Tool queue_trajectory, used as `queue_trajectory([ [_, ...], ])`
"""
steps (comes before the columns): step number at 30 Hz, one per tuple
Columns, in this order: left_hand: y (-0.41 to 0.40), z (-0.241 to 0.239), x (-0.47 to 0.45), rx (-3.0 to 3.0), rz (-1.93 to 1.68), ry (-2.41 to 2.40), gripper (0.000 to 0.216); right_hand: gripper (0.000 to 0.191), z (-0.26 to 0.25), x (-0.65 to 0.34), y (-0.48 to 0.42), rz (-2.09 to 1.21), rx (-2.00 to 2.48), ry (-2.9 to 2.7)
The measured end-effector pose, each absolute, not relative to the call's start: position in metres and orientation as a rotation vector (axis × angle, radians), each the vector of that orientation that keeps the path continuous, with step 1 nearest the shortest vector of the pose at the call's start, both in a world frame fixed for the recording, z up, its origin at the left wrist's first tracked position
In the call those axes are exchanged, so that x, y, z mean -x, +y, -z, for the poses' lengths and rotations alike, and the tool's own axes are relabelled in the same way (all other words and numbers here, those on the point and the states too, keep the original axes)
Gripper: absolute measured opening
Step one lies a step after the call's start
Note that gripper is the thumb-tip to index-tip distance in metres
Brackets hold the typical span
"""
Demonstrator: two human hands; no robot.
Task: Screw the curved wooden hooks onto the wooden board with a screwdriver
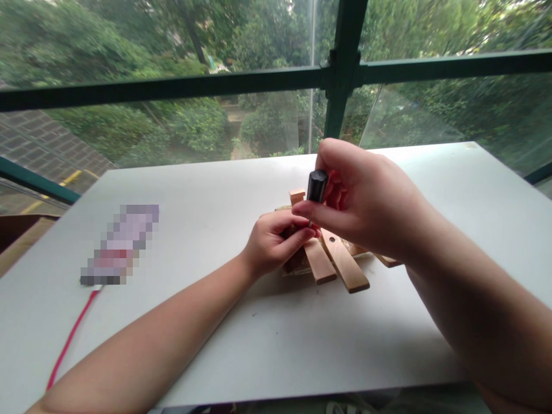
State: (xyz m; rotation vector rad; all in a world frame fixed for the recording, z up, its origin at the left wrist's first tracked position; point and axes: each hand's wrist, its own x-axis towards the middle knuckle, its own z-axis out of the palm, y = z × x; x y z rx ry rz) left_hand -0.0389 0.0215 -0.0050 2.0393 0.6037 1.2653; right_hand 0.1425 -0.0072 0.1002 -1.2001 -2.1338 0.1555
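Observation:
A screwdriver (pixel 317 185) with a black ridged handle stands nearly upright, tip down, in my right hand (pixel 375 198), whose fingers and thumb are closed round the handle. My left hand (pixel 273 240) is closed in a pinch by the lower end of its shaft, over the wooden pieces; what lies between those fingertips is hidden. From under my hands a flat wooden slat (pixel 319 265) points toward me. Beside it lies a second wooden slat (pixel 348 269) with a dark round hole or fastener. Beyond my left fingers a small wooden end (pixel 296 196) sticks up.
A brownish, partly hidden object (pixel 297 264) lies beneath the slats, and another wooden piece (pixel 388 261) shows under my right wrist. A blurred-out phone-like object (pixel 125 241) with a red cable (pixel 71 339) lies left on the white table (pixel 207 201). Windows (pixel 259 80) rise behind it.

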Motion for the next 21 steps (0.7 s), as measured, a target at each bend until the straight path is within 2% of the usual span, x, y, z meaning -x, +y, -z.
queue_trajectory([
  [2,0.0216,0.0050,0.0392,-2.044,-1.268,0.609,0.010,0.025,-0.1026,-0.1443,-0.0096,-0.296,1.143,-2.159],
  [6,0.0205,0.0038,0.0395,-2.006,-1.222,0.642,0.012,0.043,-0.1083,-0.1482,-0.0146,-0.532,0.999,-2.271],
  [8,0.0203,0.0038,0.0394,-1.996,-1.224,0.639,0.012,0.038,-0.1094,-0.1489,-0.0151,-0.507,0.987,-2.300],
  [14,0.0209,0.0040,0.0392,-2.024,-1.226,0.621,0.010,0.011,-0.1087,-0.1465,-0.0115,-0.386,1.106,-2.256],
  [21,0.0205,0.0028,0.0387,-2.031,-1.212,0.633,0.017,0.016,-0.1050,-0.1429,-0.0106,-0.268,1.189,-2.211],
])
